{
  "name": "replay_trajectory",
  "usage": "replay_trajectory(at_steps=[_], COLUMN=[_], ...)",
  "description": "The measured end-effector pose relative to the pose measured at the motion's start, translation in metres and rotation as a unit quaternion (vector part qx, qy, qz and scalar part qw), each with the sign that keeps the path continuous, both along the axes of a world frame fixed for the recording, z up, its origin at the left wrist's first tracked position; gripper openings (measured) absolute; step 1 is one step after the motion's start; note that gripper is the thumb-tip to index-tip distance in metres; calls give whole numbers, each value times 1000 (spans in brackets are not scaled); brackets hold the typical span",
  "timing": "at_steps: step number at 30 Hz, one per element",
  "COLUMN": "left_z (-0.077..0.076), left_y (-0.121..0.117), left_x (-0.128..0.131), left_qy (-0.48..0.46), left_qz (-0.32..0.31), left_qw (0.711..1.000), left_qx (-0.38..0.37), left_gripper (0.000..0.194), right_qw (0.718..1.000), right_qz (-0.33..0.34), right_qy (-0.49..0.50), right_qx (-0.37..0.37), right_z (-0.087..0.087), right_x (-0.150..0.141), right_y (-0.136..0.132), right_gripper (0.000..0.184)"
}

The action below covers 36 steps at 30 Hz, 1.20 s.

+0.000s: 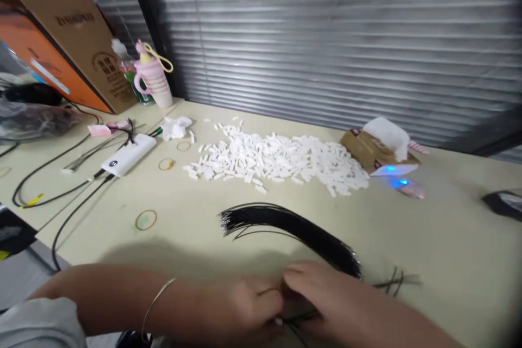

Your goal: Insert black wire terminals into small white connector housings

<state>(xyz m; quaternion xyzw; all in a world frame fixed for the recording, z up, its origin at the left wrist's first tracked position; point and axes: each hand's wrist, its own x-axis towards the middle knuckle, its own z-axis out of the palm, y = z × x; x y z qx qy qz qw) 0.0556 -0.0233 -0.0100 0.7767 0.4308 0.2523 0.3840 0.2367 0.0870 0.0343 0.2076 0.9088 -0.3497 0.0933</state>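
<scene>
Wires: a long bundle of thin black wires arcs across the lower middle of the tabletop, its fanned ends at the left and its other end just beside the right hand
Loose wires: a few thin black wires run between the hands and down past the lower edge; a small separate tuft of dark wires lies right of the right hand
Left hand: the left hand sits at bottom centre, curled in toward the loose wires; a thin bangle circles its wrist
Right hand: the right hand comes in from the lower right, fingers bent down, almost meeting the left hand
Grip: both are partly closed and close together; the view cannot settle whether either has hold of the wires
Centre: a heap of small white rectangular pieces lies above the bundle, well apart from the hands
Left of heap: a white power bank with black cables, three rubber bands, crumpled white tissue
Right of heap: a cardboard box under white tissue, with a blue light glowing beside it
Upper left: a pink cup with a yellow loop handle, against a cardboard panel
Behind: grey window blinds
</scene>
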Motion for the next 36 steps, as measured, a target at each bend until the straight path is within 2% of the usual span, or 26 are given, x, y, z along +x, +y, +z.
replay_trajectory(at_steps=[3,4,5,6,8,12,15,18,23,25,28,32,36], left_z=[-1,-1,-2,-3,-2,0,1,3,7,8,9,12,15], left_y=[-5,-4,-3,-1,4,10,10,10,23,32,41,44,44], left_x=[-8,-11,-13,-15,-18,-21,-22,-22,-28,-30,-31,-31,-31], left_qy=[-43,-57,-70,-84,-111,-175,-228,-270,-330,-340,-337,-319,-332], left_qz=[-42,-47,-49,-52,-58,-74,-53,13,141,167,189,211,228], left_qw=[996,992,988,982,969,945,925,902,843,827,812,798,772], left_qx=[-72,-101,-132,-162,-213,-268,-299,-337,-400,-416,-437,-466,-492], left_gripper=[9,11,13,14,13,10,10,12,12,12,16,12,9], right_qw=[997,995,991,989,983,983,977,964,920,934,953,929,913], right_qz=[23,38,21,-26,-95,-63,-65,-108,-283,-280,-276,-350,-380], right_qy=[-12,39,119,145,156,153,163,190,199,176,125,94,75], right_qx=[-77,-86,-54,-27,25,76,119,154,185,132,21,-76,-125], right_z=[23,23,21,16,0,-37,-47,-32,25,36,27,4,-1], right_x=[-5,-11,-20,-30,-52,-82,-87,-76,-40,-32,-29,-32,-32], right_y=[15,19,21,23,24,17,10,2,-18,-25,-28,-24,-21], right_gripper=[29,30,22,11,17,11,16,18,7,7,14,20,19])
